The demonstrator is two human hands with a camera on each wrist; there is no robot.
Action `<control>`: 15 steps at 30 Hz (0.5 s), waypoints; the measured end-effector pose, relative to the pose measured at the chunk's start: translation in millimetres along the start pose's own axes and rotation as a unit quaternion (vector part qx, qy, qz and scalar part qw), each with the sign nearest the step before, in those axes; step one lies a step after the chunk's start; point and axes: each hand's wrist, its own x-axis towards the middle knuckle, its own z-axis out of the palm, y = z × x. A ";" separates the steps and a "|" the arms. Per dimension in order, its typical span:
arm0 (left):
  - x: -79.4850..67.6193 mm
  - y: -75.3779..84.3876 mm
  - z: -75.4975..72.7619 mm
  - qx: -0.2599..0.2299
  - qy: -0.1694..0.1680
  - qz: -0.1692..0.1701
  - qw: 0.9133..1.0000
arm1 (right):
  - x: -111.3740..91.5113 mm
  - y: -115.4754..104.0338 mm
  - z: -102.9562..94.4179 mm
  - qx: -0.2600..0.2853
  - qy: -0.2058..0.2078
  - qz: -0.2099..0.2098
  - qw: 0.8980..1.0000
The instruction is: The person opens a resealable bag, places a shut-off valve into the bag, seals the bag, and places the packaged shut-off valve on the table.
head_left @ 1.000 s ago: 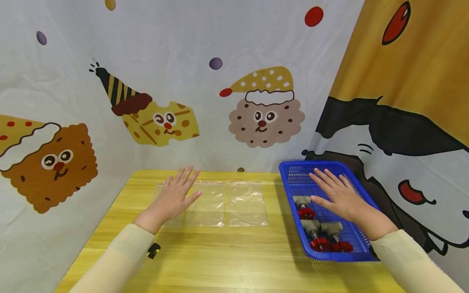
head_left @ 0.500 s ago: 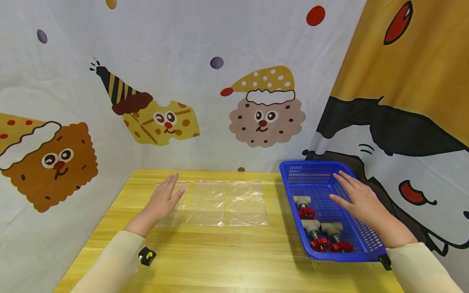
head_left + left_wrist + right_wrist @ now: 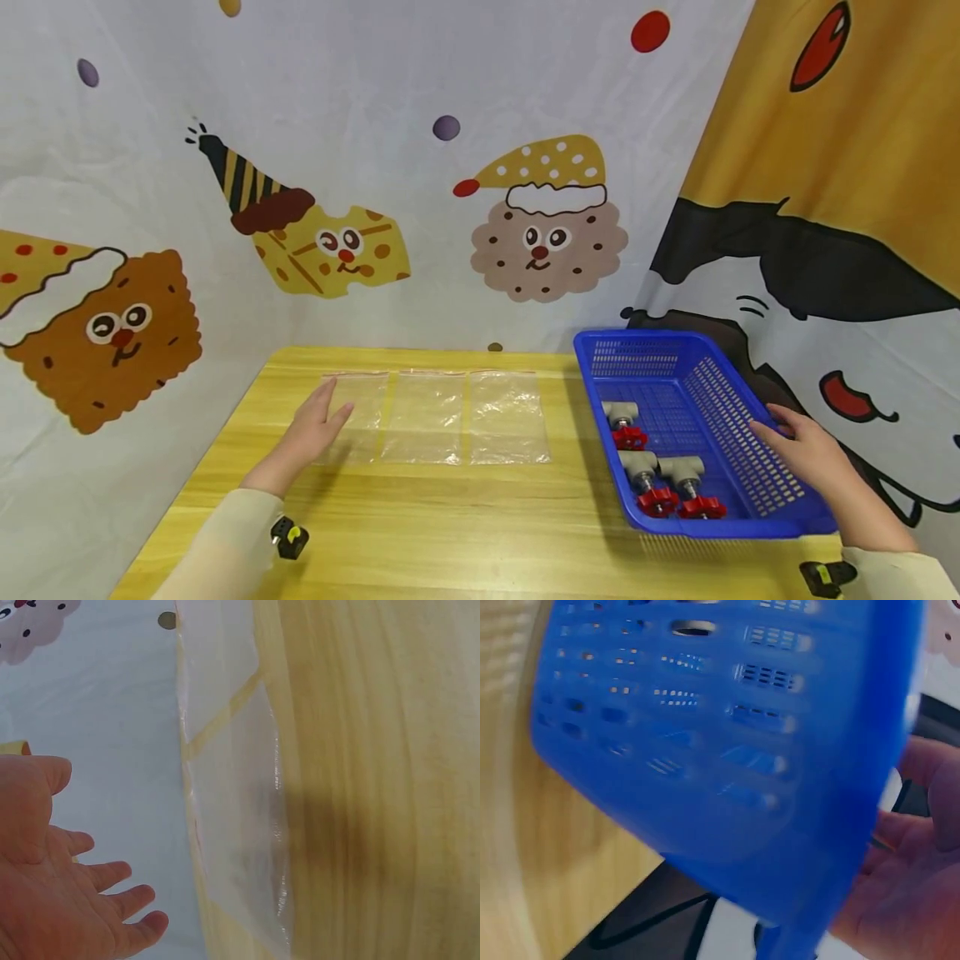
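Near the table's left side, my left hand hovers with spread fingers, partly over the leftmost clear zip bag. It holds nothing, and in the left wrist view its loosely bent fingers show beside the bags. A middle zip bag and a right zip bag lie flat in the same row. My right hand is right at the right rim of the blue basket, thumb and fingers apart. The rim hides its fingertips in the right wrist view. Inside the basket lie pipe valves with grey bodies and red handwheels.
The basket stands on the right of the yellow wood-grain table. A white cloth printed with cartoon figures hangs behind the table and along its left side. A patterned orange and black cloth hangs beside the basket.
My right hand has moved from above the basket rightward and down to its right rim. My left hand has drawn back to the left, uncovering more of the bags. Bags and valves stay put.
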 end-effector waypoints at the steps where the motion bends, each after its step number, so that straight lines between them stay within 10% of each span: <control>1: -0.3 -0.6 0.3 0.000 -0.002 -0.002 1.000 | -0.8 4.5 -0.1 0.002 0.001 0.011 1.000; 8: -2.5 -5.1 2.5 -0.006 -0.014 -0.016 1.000 | 2.7 36.4 6.0 0.055 -0.007 0.107 0.993; 15: -2.8 -8.3 5.6 -0.016 -0.027 -0.026 0.999 | 9.2 59.3 13.4 0.196 -0.051 0.192 0.960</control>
